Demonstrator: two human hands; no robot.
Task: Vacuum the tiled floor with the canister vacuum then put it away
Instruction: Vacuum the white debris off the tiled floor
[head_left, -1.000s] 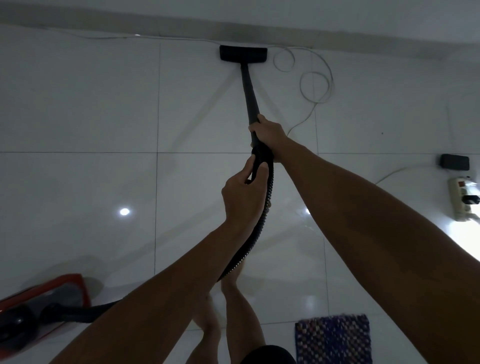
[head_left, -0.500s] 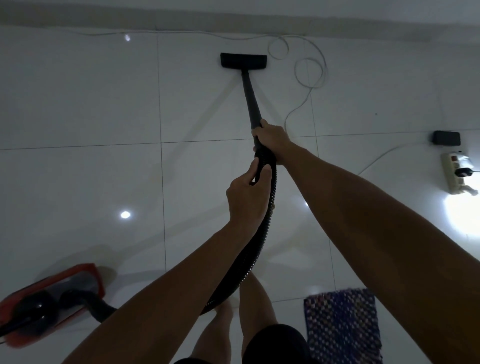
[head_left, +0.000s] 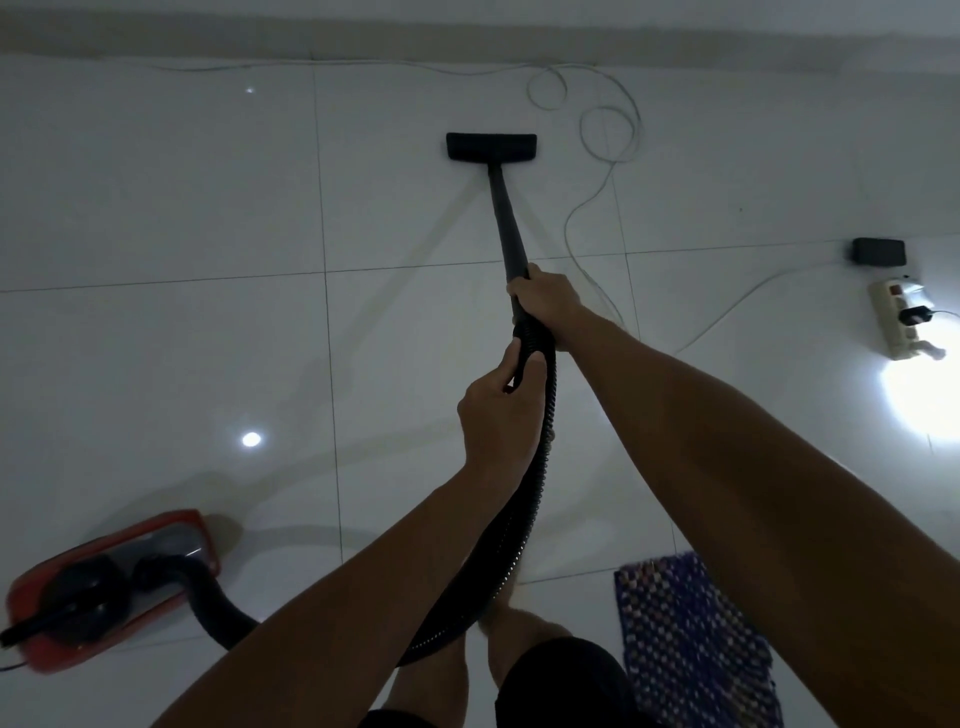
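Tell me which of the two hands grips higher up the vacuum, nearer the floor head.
The right hand, gripping the rigid wand closest to the floor head. The left hand holds lower, on the ribbed hose.

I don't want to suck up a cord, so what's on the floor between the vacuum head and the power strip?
In the head view, a thin white cable loops on the tiles between the floor nozzle and the power strip; a small black box sits beside the strip.

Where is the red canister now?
In the head view the canister sits on the floor at lower left, left of the left forearm, joined to the hose.
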